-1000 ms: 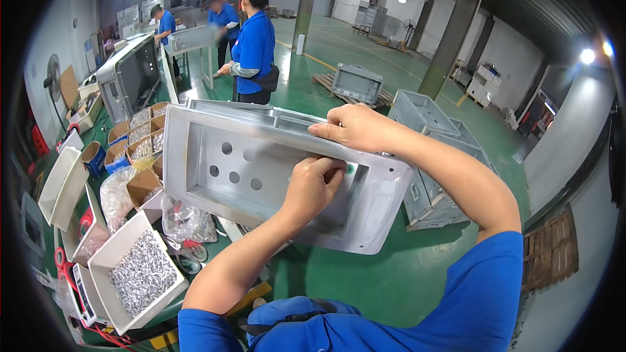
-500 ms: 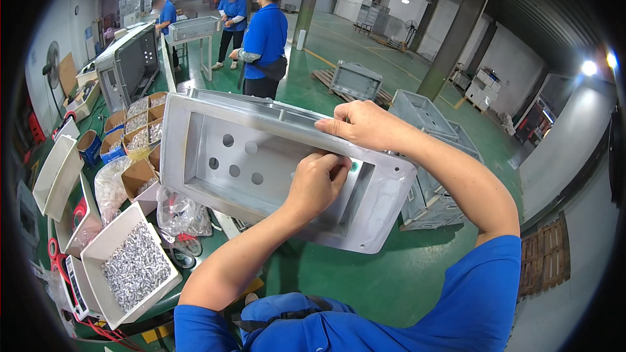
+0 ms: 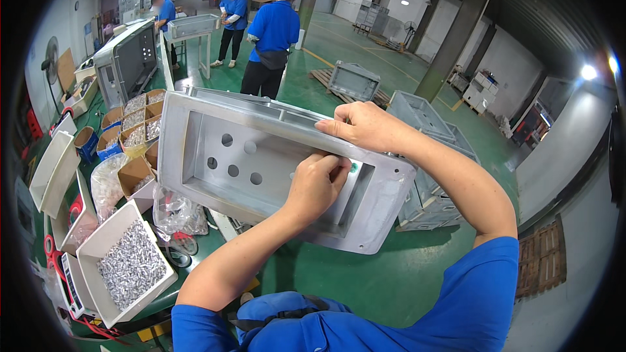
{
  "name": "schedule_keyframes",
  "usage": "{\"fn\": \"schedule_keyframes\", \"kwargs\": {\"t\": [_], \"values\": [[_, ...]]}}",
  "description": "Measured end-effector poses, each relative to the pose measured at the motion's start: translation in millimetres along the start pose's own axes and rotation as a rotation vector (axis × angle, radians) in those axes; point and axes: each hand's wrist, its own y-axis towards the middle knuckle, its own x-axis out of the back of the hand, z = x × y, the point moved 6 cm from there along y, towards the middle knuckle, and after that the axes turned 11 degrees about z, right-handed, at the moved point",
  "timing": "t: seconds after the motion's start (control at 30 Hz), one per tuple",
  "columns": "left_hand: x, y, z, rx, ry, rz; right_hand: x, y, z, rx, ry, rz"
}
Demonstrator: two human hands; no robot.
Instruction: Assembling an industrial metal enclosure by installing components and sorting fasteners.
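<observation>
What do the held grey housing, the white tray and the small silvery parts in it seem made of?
Grey housing: probably metal, perhaps painted, from its dull, streaky sheen.
White tray: likely plastic with a smooth finish, from its plain pale walls.
Small silvery parts: bright glints suggest metal, bare or plated.

Room inside casing (image 3: 277, 163), beside left fingers (image 3: 328, 163) — upper rim (image 3: 248, 118) (right hand (image 3: 364, 126) atop) blocking
</observation>
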Motion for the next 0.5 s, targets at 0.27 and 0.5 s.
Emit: {"fn": "schedule_keyframes", "kwargs": {"t": [0.27, 0.5], "values": [[-0.8, 1.0, 2.7, 0.016, -0.072, -0.031, 0.7, -0.5, -2.4, -0.002, 0.001, -0.006], [0.4, 2.1, 6.9, 0.091, -0.144, -0.003, 0.6, -1.8, -2.7, 0.003, -0.007, -0.007]]}}
